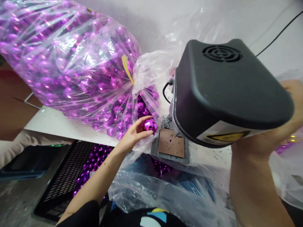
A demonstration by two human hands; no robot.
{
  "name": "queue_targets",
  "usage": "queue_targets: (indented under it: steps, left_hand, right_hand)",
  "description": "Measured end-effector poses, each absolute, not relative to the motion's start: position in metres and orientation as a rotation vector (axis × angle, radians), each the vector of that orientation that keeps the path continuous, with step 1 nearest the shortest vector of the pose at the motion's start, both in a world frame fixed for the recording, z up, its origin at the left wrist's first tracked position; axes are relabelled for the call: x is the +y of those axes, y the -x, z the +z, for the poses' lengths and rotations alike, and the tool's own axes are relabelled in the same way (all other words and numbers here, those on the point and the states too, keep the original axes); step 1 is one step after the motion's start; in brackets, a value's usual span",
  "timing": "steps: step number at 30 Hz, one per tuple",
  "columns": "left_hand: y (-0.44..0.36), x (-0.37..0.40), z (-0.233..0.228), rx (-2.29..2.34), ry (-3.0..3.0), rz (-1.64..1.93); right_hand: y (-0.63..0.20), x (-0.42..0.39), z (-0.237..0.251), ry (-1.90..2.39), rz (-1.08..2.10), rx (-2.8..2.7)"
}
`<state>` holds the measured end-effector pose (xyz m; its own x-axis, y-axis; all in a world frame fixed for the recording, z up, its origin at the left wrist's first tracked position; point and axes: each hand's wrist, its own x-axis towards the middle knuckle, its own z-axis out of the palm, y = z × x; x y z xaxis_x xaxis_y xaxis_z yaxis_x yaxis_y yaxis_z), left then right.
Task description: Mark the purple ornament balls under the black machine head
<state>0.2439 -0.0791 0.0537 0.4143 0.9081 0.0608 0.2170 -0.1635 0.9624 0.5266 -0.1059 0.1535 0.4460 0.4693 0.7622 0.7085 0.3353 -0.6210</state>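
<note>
My left hand [137,129] is closed around a shiny purple mirrored ball [150,125], thumb and fingers on its sides. The ball is at the mouth of a large clear plastic bag [78,56] filled with similar balls. Just right of it, a brown square plate [171,143] with a small hole lies on a grey metal base. Above that base stands a bulky black machine head [232,88] with a round vent and a yellow warning label. At its far right side is my right hand [294,97]; the machine covers its fingers, so its grip is hidden.
A yellow tie [127,68] hangs on the bag. Below the white table's edge [54,116], a black crate [62,179] holds purple balls. Clear plastic sheeting [151,192] drapes over my lap. Dark specks litter the tabletop. Another person's pale sleeve [21,145] shows at left.
</note>
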Motion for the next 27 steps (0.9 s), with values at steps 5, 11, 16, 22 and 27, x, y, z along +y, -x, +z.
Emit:
queue_targets:
  steps: [5, 11, 16, 22, 27]
  left_hand:
    - [-0.255, -0.106, 0.049, 0.608, -0.691, 0.751]
    - [-0.284, -0.116, 0.019, 0.783, -0.842, 0.798]
    - [-0.305, -0.123, -0.006, 0.999, -1.412, 0.942]
    - [-0.321, -0.123, -0.024, 1.045, -1.831, 0.966]
    - [-0.333, -0.125, -0.029, 1.021, -2.035, 1.006]
  right_hand:
    - [-0.524, -0.107, 0.153, 1.314, -0.253, -1.206]
    - [-0.527, -0.107, 0.15, 1.254, -0.241, -1.247]
    - [-0.525, -0.106, 0.152, 1.287, -0.248, -1.219]
    - [-0.525, -0.107, 0.152, 1.3, -0.224, -1.192]
    - [-0.525, -0.109, 0.153, 1.324, -0.234, -1.193]
